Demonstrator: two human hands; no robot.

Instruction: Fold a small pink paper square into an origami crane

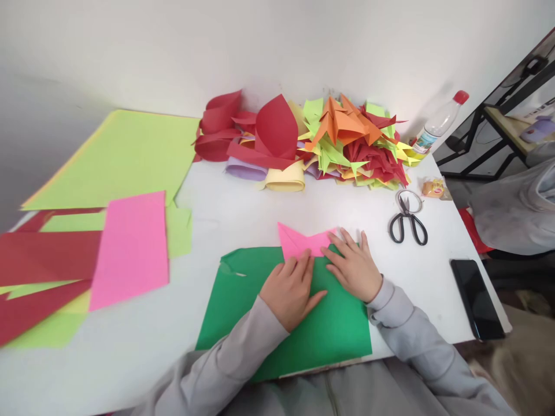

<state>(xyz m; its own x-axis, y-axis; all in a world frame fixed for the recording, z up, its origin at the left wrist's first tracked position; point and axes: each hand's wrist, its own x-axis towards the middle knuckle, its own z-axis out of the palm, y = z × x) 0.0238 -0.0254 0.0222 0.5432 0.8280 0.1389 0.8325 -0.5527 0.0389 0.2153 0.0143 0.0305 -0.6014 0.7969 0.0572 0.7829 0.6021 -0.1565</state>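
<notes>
A folded piece of pink paper [299, 242] with pointed corners lies at the far edge of a green sheet [333, 323], partly over the white table. My left hand [288, 292] presses its fingertips on the paper's lower edge, thumb held apart. On the right end of the same paper rest the fingers of my right hand [353, 266], spread and flat. Neither hand grips anything. Part of the pink paper is hidden under my fingers.
Curled and folded coloured papers [277, 133] are heaped along the wall. Flat sheets [130, 251] lie left. Scissors [406, 219], a wrapped snack [433, 188], a plastic bottle [437, 127] and a phone [477, 297] are on the right, near the table's edge.
</notes>
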